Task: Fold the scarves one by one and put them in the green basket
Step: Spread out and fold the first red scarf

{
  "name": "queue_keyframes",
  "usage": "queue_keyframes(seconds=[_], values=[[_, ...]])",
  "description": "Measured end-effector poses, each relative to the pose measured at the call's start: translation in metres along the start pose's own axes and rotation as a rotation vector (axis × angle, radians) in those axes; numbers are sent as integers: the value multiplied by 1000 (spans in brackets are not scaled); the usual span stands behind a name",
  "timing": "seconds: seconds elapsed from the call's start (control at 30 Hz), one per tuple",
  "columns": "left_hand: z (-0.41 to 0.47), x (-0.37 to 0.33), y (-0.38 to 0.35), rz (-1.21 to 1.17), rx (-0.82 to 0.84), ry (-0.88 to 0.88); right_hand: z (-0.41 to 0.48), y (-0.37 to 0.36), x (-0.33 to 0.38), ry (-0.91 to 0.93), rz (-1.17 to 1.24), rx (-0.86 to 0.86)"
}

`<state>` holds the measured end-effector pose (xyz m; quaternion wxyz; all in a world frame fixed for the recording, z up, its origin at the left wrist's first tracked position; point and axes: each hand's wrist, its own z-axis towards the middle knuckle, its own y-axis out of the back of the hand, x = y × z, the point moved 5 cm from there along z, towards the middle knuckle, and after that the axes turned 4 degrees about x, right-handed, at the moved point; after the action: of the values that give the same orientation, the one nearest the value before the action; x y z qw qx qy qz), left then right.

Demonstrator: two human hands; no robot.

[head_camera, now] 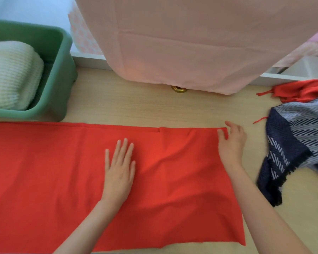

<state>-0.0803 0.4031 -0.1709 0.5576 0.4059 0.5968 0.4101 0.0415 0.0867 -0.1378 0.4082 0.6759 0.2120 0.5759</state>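
red scarf (44,180), laid flat: left hand (120,173) anchors it, fingers slightly spread; right hand (232,145) pinches far right corner, likely for folding.

A wide red woven scarf (44,171) lies spread across the pale wooden table (128,107), filling the view from 9 to 5 o'clock. The left hand (120,173) rests flat on its middle, fingers straight. The right hand (231,143) pinches its far corner at 3 o'clock. At 10 o'clock a green plastic basket (62,70) holds a folded cream ribbed knit scarf (11,74). A pink cloth (173,43) hangs at 12. At 3, well apart from the right hand, a navy-and-white chevron scarf (301,129) overlaps a crumpled red fringed scarf (299,90).
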Motion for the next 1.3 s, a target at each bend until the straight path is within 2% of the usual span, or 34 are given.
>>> queue_keyframes(seconds=[0.1, 0.17, 0.27, 0.33, 0.43, 0.47, 0.6, 0.67, 0.77, 0.83, 0.93, 1.03, 1.23, 1.3], values=[[15, -37, -13, -30, 34, -27, -2, 19, -26, -288, 78, -14], [22, -50, -28, -2, 84, -38, -15, 25, -46, -445, 90, 119], [23, -53, -44, 75, 108, -57, -39, 23, -58, -498, 86, 306], [21, -52, -45, 92, 92, -53, -49, 24, -53, -439, 109, 284], [21, -52, -43, 57, 77, -55, -67, 30, -20, -261, 64, 138], [21, -52, -43, 39, 78, -53, -78, 25, -6, -198, 58, 143], [23, -48, -38, -152, 57, -42, -137, -15, 40, 77, 30, 464], [25, -45, -36, -243, 36, -38, -147, -15, 45, 153, 85, 469], [24, -44, -36, -243, 29, -52, -130, 1, 13, -5, 218, 239], [24, -46, -33, -173, 1, -66, -121, -1, -5, -80, 202, 197], [25, -44, -30, -46, -29, -35, -126, -18, -5, 19, 47, 229], [25, -37, -34, 6, 3, 7, -130, -29, -6, 110, -62, 170], [24, -35, -37, 52, 29, 31, -131, -34, -5, 202, -57, 74], [25, -35, -37, 51, 34, 30, -129, -31, -8, 170, 8, 69]])
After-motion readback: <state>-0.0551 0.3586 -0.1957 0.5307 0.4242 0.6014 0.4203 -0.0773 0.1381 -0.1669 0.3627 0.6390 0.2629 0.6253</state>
